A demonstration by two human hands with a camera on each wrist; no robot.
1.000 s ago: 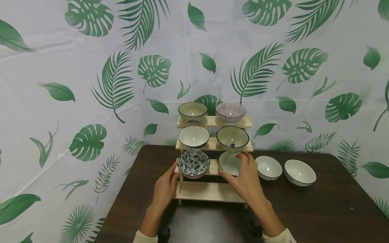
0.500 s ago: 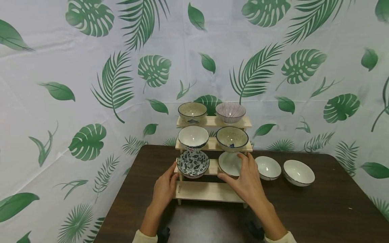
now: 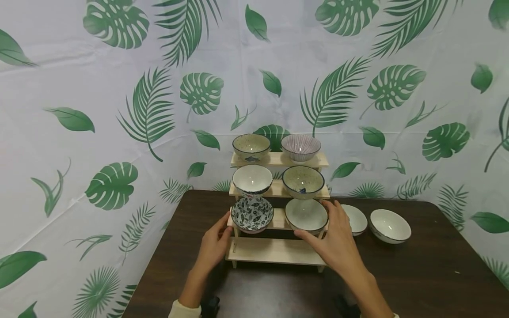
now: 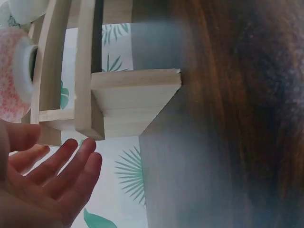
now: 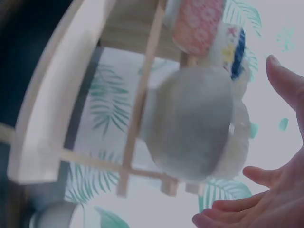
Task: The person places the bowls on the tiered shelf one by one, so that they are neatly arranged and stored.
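A tiered wooden rack carries bowls in pairs. On its third tier from the top sit a black-and-white leaf-patterned bowl, pink outside in the left wrist view, and a plain white bowl to its right. My left hand is at the rack's left end; its fingers are loosely bent beside the wood, holding nothing. My right hand is spread at the white bowl's right side. In the right wrist view, a gap shows between its fingers and the bowl.
Higher tiers hold a speckled bowl, a striped bowl, a white-lined bowl and a blue-rimmed bowl. Two white bowls stand on the dark table at right, one beyond the other. A leaf-print cloth hangs behind.
My right hand has let go of the white bowl and moved right, uncovering the bowl's right side. The left hand has hardly moved.
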